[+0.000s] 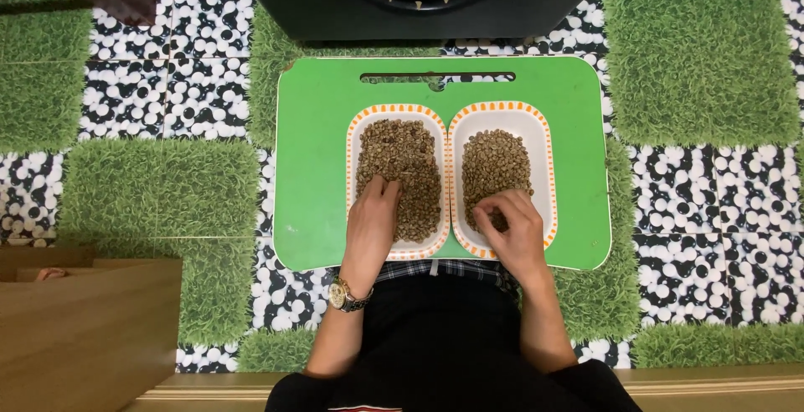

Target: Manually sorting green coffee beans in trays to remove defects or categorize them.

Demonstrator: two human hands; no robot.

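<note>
Starting on your left, your left hand [373,215] is resting flat and open, fingers spread into the beans [400,169] piled in the left dish [355,140]; it's gripping nothing that I can see. You're wearing a gold watch [342,295] on that wrist. Keep those fingers light, so you're raking the pile thin rather than pushing beans over the orange-trimmed rim. Moving right, the right dish [540,140] is sitting just beside the first, their rims touching, both on the green tray [314,169]. Your right hand [512,224] is curling over its beans [496,161], fingertips pinched together at the near edge; whether a bean is caught between them I can't tell. Pinch one at a time, and you're working cleanly.
</note>
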